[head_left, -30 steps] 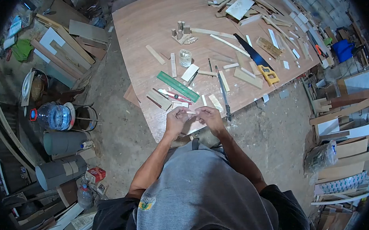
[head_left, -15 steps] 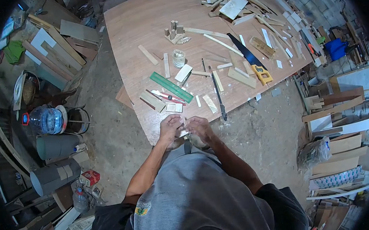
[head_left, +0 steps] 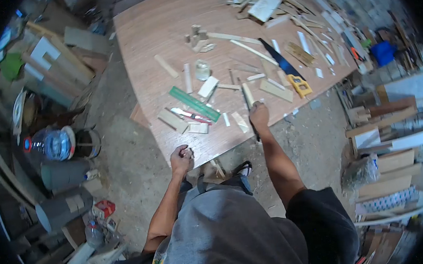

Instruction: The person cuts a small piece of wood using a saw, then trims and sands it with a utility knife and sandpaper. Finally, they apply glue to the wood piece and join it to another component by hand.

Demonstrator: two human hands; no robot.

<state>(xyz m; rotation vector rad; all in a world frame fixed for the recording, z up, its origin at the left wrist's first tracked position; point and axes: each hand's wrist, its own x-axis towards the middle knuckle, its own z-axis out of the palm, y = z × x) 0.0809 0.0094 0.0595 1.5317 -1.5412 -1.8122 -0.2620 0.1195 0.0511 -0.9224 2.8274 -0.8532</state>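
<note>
My right hand is over the front edge of the table, its fingers closed on the near end of a pale wooden strip. A long thin dark tool runs beneath that hand, partly covered by it. At the table's front left corner is my left hand, fingers curled in; whether a small piece is inside I cannot make out. Between the hands lie small wood offcuts, a pale block and a green ruler. Beside the ruler is a red and white pen-like tool.
A handsaw with a yellow handle lies to the right on the table. A clear jar stands near the middle. Scrap wood is piled at the back. Water bottle stands at left; boards lean at right.
My hands have parted from a small pale piece held in front of my body. The right went forward and right to the wooden strip; the left moved slightly left and down.
</note>
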